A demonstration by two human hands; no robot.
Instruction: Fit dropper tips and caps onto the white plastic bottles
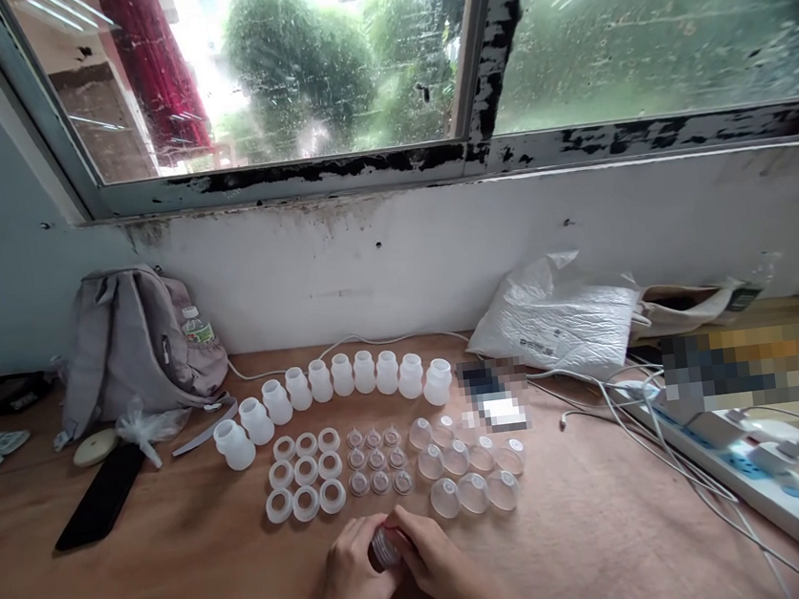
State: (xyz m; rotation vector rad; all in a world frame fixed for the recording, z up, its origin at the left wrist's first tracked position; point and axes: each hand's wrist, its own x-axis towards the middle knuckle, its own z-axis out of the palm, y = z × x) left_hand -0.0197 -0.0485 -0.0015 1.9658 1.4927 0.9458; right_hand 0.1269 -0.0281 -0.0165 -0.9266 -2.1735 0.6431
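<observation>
Both hands meet low at the counter's (149, 578) near edge, wrists coming in from the bottom of the view. The left hand (349, 584) lies knuckles up, fingers curled rightward; the right hand (436, 564) angles in from the right, fingers bent over toward the left. Between them they hold a small clear piece (385, 546), each grip closed around it from its own side, the fingertips almost touching above it. Only a small part of the piece shows between the fingers, so its long axis and the way it points cannot be told.

Just beyond the hands, things lie in rows on the counter: white rings (304, 471) to the left, small valves (376, 459) in the middle, clear caps (471, 469) to the right. Behind these runs a curved line of white bottles (323, 385). A grey bag (134, 344) leans against the wall at far left, a black phone (101, 497) lies before it, and a power strip (759, 480) sits well apart at right.
</observation>
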